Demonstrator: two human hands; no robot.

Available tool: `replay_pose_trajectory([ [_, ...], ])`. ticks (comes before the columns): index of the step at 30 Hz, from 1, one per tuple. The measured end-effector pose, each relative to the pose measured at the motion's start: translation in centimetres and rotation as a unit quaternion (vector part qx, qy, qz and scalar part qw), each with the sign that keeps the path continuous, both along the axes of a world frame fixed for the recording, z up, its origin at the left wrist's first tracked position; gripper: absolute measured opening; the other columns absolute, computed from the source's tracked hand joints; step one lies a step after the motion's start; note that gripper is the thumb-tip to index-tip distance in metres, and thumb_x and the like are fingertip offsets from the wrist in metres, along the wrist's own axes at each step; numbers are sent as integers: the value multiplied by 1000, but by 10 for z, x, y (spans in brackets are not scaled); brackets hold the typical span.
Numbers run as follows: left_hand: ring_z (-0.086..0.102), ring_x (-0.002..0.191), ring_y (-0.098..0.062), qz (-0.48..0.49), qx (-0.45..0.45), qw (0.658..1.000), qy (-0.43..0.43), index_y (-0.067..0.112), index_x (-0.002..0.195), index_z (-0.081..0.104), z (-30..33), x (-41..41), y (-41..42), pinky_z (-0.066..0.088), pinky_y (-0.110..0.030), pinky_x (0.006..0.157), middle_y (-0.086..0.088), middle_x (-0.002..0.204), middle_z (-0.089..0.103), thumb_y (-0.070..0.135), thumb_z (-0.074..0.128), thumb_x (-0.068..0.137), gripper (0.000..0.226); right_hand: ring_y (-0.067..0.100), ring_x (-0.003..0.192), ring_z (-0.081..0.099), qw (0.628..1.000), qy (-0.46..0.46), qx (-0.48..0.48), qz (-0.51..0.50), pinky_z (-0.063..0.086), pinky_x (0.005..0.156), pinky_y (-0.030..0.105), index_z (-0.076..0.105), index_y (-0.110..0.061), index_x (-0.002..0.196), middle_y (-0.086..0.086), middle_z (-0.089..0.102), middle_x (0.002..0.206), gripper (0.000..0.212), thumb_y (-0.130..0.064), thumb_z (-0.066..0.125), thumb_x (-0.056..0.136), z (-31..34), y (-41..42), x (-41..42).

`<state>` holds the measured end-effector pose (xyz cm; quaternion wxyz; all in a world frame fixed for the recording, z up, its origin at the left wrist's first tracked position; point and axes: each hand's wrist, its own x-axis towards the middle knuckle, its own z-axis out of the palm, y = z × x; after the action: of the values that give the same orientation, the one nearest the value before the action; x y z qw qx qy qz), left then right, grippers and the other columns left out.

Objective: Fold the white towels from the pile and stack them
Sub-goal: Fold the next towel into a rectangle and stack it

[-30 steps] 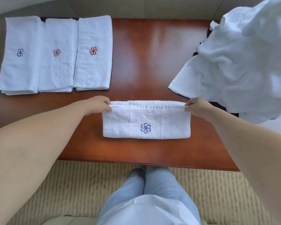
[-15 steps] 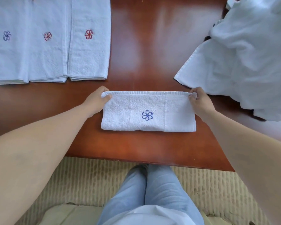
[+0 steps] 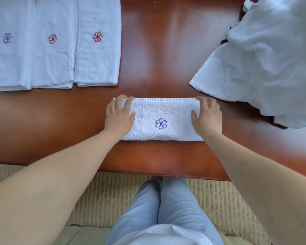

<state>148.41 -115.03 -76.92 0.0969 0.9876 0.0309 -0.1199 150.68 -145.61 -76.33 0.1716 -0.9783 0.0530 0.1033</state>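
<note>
Nearest the camera: the person's legs (image 3: 164,209) in light blue trousers, over a beige ribbed cushion or rug (image 3: 210,195).

Next, the near edge of the red-brown table (image 3: 159,161). On it, centred, lies the folded towel (image 3: 162,110), a long narrow strip running left-right, blue pinwheel flower mark (image 3: 161,123) facing up. Left hand (image 3: 119,114) lies flat on the strip's left end, fingers straight and spread, reaching the far hem. Right hand (image 3: 207,115) lies flat on the right end the same way. Neither grasps anything; both just press down, palms on the cloth. Likely smoothing the fold.

Further back left: three folded towels (image 3: 53,43) side by side, touching edge to edge, not on top of each other. Marks: blue on the left one, red on the middle and right ones. Layered edges show at their near ends.

Further back right: the pile of unfolded towels (image 3: 272,57), rumpled, one flat corner hanging toward the strip's right end, near but apart from it.

Risks, judged:
- The strip probably needs another fold; lifting one end could let the layers slide and the hems go uneven.
- Pressing outward with the hands could drag the strip on the glossy table and skew it.
- The pile's loose corner sits close to the right hand; it could get snagged and pulled over the work area.
- Placement: the finished ones lie in a row, so which one to stack on is unclear.

No readable writing or brand anywhere, only the embroidered flower marks.
</note>
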Motion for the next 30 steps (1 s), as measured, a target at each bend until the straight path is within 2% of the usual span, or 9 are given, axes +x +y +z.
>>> replay_pose_trajectory([
  [2, 25, 148, -31, -60, -25, 997, 37, 24, 156, 33, -1, -6, -24, 20, -45, 123, -5, 159, 30, 37, 50, 103, 56, 34, 125, 47, 998, 12, 6, 69, 39, 98, 44, 50, -20, 143, 9, 48, 139, 46, -27, 57, 98, 1, 20, -11],
  [4, 25, 149, -27, -107, -37, 993, 31, 21, 157, 33, -7, -7, -48, 20, -41, 124, -4, 161, 31, 36, 47, 105, 56, 33, 126, 48, 993, 5, 27, 112, 39, 100, 44, 54, -17, 141, 9, 50, 139, 44, -27, 57, 98, -5, 44, -20],
  [8, 23, 153, -22, -148, -23, 988, 23, 15, 158, 31, -34, -11, -73, 14, -38, 126, -2, 164, 30, 31, 40, 106, 56, 34, 139, 43, 988, -16, 55, 143, 35, 112, 47, 57, -13, 139, 12, 50, 147, 41, -23, 53, 99, -35, 79, -37],
  [11, 14, 157, -20, -168, 25, 985, -13, 16, 162, 21, -63, -28, -65, 9, -45, 127, 1, 170, 17, 40, 27, 107, 61, 30, 154, 22, 986, -33, 18, 165, 17, 125, 48, 42, -19, 154, 9, 33, 163, 50, -31, 43, 106, -65, 74, -52],
  [15, 18, 156, -21, -206, 24, 975, -81, 18, 162, 25, -80, -34, -54, 15, -50, 126, 1, 169, 20, 52, 29, 106, 65, 23, 158, 6, 980, -37, -37, 193, 4, 128, 45, 24, -32, 162, 0, 15, 171, 59, -48, 35, 106, -84, 58, -56],
  [19, 13, 157, -24, -176, 29, 980, -92, 32, 161, 25, -85, -40, -42, 12, -54, 125, 2, 170, 17, 61, 30, 104, 65, 27, 158, 7, 987, -38, -66, 143, 5, 127, 46, 22, -37, 162, 1, 11, 171, 63, -57, 32, 103, -84, 43, -58],
  [25, -3, 158, -30, -117, 60, 990, -57, 46, 161, 7, -89, -55, -19, 4, -63, 123, 8, 171, 2, 75, 18, 98, 70, 29, 158, 6, 986, -32, -95, 132, 5, 127, 50, 16, -39, 162, 2, 11, 171, 64, -60, 23, 102, -86, 3, -63],
  [30, -14, 156, -32, -39, 74, 996, 12, 52, 157, -9, -76, -66, -14, -3, -58, 124, 12, 170, -12, 86, 9, 90, 77, 27, 158, -4, 986, 39, -125, 102, 5, 126, 53, 0, -45, 161, -4, -3, 171, 64, -64, 12, 100, -74, -28, -72],
])
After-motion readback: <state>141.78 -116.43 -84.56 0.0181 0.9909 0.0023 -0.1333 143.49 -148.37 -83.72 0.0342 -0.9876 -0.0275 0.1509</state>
